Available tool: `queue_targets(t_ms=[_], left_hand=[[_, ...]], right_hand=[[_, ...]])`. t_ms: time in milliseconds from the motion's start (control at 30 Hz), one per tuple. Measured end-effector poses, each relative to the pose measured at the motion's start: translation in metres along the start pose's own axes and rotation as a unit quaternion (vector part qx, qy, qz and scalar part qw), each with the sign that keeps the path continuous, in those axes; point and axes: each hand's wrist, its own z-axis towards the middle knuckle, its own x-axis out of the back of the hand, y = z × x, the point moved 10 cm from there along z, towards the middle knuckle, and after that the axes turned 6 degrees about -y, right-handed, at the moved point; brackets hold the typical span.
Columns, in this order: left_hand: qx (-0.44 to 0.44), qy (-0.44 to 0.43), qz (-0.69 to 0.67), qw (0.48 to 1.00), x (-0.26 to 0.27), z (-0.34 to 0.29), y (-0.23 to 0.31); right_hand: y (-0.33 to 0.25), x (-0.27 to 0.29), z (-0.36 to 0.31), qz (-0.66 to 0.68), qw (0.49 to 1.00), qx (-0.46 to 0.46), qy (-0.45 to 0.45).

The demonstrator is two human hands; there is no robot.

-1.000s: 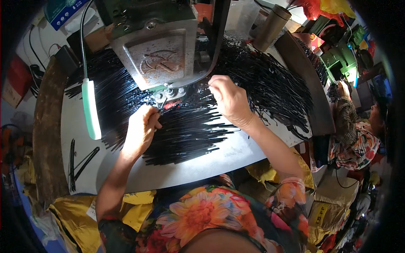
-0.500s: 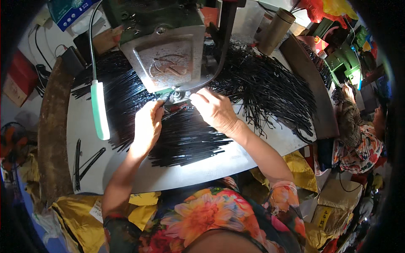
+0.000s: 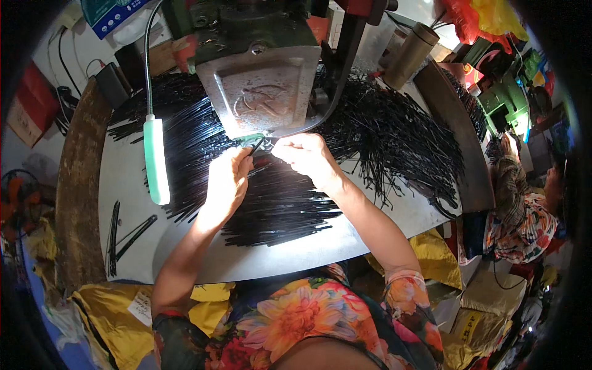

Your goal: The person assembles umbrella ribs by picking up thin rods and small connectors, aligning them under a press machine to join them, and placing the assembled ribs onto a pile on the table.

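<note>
A dark green and grey metal machine [image 3: 265,86] stands over the table, its lower end between my hands. My left hand [image 3: 228,179] is closed in a pinch on a thin black rod [image 3: 256,147], which slants up toward the machine's lower end. Just to the right, my right hand [image 3: 308,161] is closed, thumb and fingers together by the same spot. What its fingertips hold is too small to make out. Many similar black rods [image 3: 277,209] lie in a loose layer under and between my hands.
A lit lamp [image 3: 156,161] on a flexible neck hangs at the left. More black rods [image 3: 388,123] are heaped at the right, near a brown bottle [image 3: 412,55]. Several stray rods [image 3: 132,237] lie front left. Raised brown boards [image 3: 81,191] edge the table. Another person [image 3: 521,203] sits far right.
The view has shifted slightly, so the machine and lamp appear farther right. My right hand has come closer to my left hand at the machine's lower end. My left hand keeps the black rod.
</note>
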Motion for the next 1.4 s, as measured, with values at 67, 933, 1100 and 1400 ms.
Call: queue_targets(t_ms=[67, 933, 1100, 1400], left_hand=[[-0.002, 0.003, -0.008, 1.000, -0.001, 0.001, -0.002], [-0.091, -0.025, 0.029, 0.995, 0.001, 0.010, 0.012], [-0.040, -0.051, -0.052, 0.997, -0.002, 0.013, -0.004], [-0.063, -0.080, -0.070, 0.992, -0.006, 0.018, -0.006]], right_hand=[[0.001, -0.001, 0.000, 0.017, 1.000, -0.003, -0.010], [0.008, -0.001, 0.007, 0.044, 0.999, -0.021, 0.006], [0.005, -0.004, 0.006, 0.044, 0.999, -0.015, 0.005], [0.003, -0.005, 0.003, 0.067, 0.997, -0.024, 0.001]])
